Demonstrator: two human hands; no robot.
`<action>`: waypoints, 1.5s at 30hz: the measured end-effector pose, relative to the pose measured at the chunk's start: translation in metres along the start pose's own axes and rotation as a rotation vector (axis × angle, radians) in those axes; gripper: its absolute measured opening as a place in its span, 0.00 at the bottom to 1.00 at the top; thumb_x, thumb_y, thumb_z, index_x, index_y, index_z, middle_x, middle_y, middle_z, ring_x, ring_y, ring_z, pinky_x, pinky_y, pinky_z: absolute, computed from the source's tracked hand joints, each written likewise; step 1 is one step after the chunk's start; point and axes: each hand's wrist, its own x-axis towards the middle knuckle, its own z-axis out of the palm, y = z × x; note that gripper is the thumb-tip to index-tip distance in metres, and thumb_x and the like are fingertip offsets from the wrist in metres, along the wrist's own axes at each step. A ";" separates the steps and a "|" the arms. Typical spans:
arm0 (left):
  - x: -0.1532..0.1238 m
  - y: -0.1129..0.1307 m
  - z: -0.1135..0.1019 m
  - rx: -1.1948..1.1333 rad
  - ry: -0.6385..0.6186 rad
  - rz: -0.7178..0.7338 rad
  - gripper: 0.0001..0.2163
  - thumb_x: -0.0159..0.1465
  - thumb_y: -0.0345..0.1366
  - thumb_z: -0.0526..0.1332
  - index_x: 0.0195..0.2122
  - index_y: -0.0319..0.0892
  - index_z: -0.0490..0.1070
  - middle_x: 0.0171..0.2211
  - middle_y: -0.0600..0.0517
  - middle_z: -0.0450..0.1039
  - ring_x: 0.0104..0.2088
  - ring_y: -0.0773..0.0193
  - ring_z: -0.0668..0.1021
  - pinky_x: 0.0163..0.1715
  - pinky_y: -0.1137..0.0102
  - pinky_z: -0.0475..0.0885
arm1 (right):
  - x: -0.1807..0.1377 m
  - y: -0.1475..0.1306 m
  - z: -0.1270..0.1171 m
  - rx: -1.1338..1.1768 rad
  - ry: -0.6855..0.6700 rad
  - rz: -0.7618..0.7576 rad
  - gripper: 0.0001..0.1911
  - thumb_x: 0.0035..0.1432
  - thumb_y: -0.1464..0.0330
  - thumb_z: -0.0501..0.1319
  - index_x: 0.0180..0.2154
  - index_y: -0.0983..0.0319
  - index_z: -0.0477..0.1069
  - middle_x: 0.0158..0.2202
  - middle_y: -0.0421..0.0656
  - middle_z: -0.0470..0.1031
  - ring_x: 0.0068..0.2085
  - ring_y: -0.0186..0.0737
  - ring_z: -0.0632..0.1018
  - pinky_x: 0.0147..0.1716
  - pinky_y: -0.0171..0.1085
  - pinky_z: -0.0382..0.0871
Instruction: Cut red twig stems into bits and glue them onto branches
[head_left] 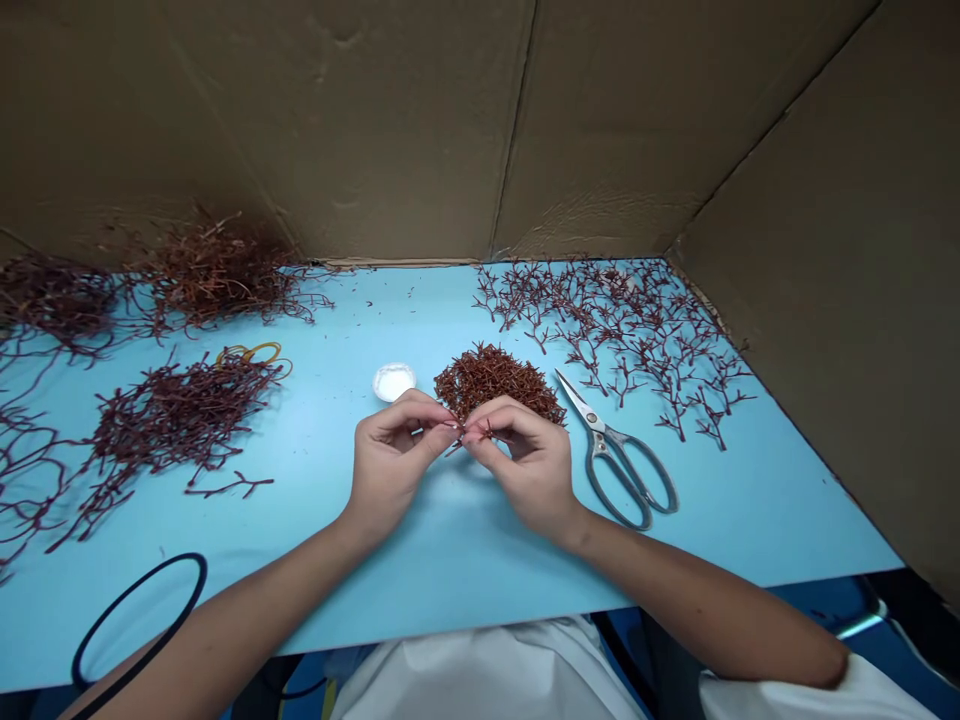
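Note:
My left hand (pixel 396 452) and my right hand (pixel 529 465) meet over the middle of the table, thumbs and forefingers pinched. Between the fingertips are small reddish-brown twig pieces (pixel 459 430), partly hidden by the fingers. Just behind my hands lies a heap of short reddish-brown twig pieces (pixel 499 378). A small white dish (pixel 394 381) with white stuff in it stands behind my left hand. Scissors (pixel 619 455) with grey handles rest to the right of my right hand, blades slightly apart and pointing away from me.
Branched twigs (pixel 615 310) spread over the back right. At the left lie a pile of brown stems (pixel 184 405), a tangled bundle (pixel 217 270) and yellow rubber bands (pixel 262 352). A black loop (pixel 202 575) crosses the lower left. Cardboard walls (pixel 390 130) enclose the blue table (pixel 465 560).

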 end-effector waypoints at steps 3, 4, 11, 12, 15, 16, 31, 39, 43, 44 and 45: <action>-0.001 -0.001 -0.001 -0.019 -0.022 -0.007 0.03 0.60 0.36 0.76 0.31 0.46 0.84 0.31 0.51 0.77 0.33 0.64 0.76 0.34 0.71 0.73 | 0.002 0.001 -0.001 0.073 -0.009 0.065 0.07 0.61 0.62 0.72 0.32 0.56 0.81 0.35 0.43 0.81 0.38 0.40 0.79 0.39 0.40 0.75; -0.001 -0.001 -0.001 -0.021 -0.026 -0.009 0.03 0.60 0.35 0.76 0.31 0.46 0.84 0.31 0.51 0.76 0.33 0.64 0.76 0.34 0.71 0.72 | 0.003 0.002 -0.002 0.095 -0.015 0.079 0.06 0.61 0.63 0.72 0.32 0.56 0.81 0.35 0.42 0.81 0.38 0.39 0.79 0.40 0.40 0.76; 0.002 0.000 -0.002 -0.014 -0.008 -0.046 0.04 0.59 0.36 0.76 0.30 0.45 0.84 0.30 0.52 0.75 0.32 0.64 0.74 0.34 0.71 0.71 | 0.003 0.004 0.000 0.159 -0.078 0.144 0.08 0.59 0.61 0.74 0.31 0.57 0.81 0.35 0.42 0.81 0.37 0.39 0.80 0.42 0.40 0.77; 0.002 0.000 -0.002 -0.013 -0.020 -0.043 0.04 0.59 0.37 0.77 0.31 0.45 0.84 0.30 0.52 0.75 0.32 0.65 0.74 0.33 0.71 0.71 | 0.003 0.004 0.000 0.163 -0.080 0.157 0.09 0.59 0.60 0.74 0.31 0.57 0.81 0.35 0.42 0.81 0.37 0.39 0.80 0.42 0.41 0.78; 0.001 0.001 -0.002 -0.012 -0.052 -0.003 0.05 0.58 0.37 0.78 0.31 0.46 0.84 0.31 0.51 0.74 0.34 0.64 0.75 0.33 0.72 0.72 | 0.003 0.003 0.002 0.169 -0.068 0.174 0.10 0.55 0.59 0.76 0.30 0.57 0.82 0.34 0.42 0.81 0.37 0.39 0.80 0.42 0.41 0.78; 0.000 0.001 -0.001 -0.016 -0.057 0.002 0.05 0.58 0.37 0.78 0.31 0.46 0.84 0.32 0.51 0.74 0.34 0.64 0.75 0.33 0.72 0.73 | 0.003 0.002 0.002 0.171 -0.062 0.172 0.10 0.54 0.60 0.77 0.29 0.57 0.82 0.33 0.42 0.80 0.37 0.39 0.79 0.41 0.41 0.78; -0.001 0.002 0.000 -0.037 -0.115 -0.016 0.07 0.62 0.36 0.74 0.31 0.43 0.78 0.36 0.49 0.75 0.39 0.62 0.76 0.41 0.70 0.75 | 0.002 0.002 0.001 0.043 -0.119 0.094 0.13 0.57 0.57 0.75 0.29 0.58 0.81 0.32 0.42 0.80 0.34 0.38 0.77 0.34 0.39 0.71; 0.003 0.005 -0.001 0.052 -0.023 -0.064 0.12 0.64 0.43 0.71 0.32 0.42 0.72 0.45 0.45 0.79 0.43 0.58 0.79 0.40 0.69 0.76 | 0.032 -0.026 -0.039 -0.487 -0.275 -0.180 0.07 0.64 0.60 0.69 0.41 0.56 0.80 0.43 0.45 0.82 0.38 0.42 0.80 0.39 0.42 0.73; 0.007 0.007 0.000 0.044 -0.005 -0.054 0.14 0.62 0.44 0.72 0.31 0.42 0.71 0.45 0.44 0.80 0.42 0.56 0.83 0.45 0.63 0.79 | 0.051 -0.024 -0.067 -1.071 -0.041 -0.210 0.10 0.72 0.66 0.59 0.47 0.57 0.80 0.46 0.51 0.81 0.47 0.52 0.79 0.48 0.49 0.70; 0.008 0.008 0.001 0.027 -0.006 -0.069 0.14 0.62 0.44 0.72 0.31 0.42 0.71 0.44 0.44 0.80 0.41 0.56 0.84 0.44 0.63 0.80 | 0.054 -0.020 -0.071 -1.186 -0.057 -0.176 0.11 0.72 0.66 0.59 0.49 0.58 0.80 0.46 0.52 0.81 0.48 0.54 0.78 0.48 0.49 0.70; 0.008 0.008 0.001 0.011 -0.008 -0.083 0.14 0.62 0.44 0.72 0.31 0.41 0.71 0.44 0.45 0.80 0.40 0.56 0.85 0.43 0.63 0.80 | 0.055 -0.017 -0.074 -1.270 -0.095 -0.142 0.12 0.72 0.65 0.59 0.50 0.59 0.80 0.47 0.52 0.81 0.49 0.54 0.78 0.46 0.48 0.70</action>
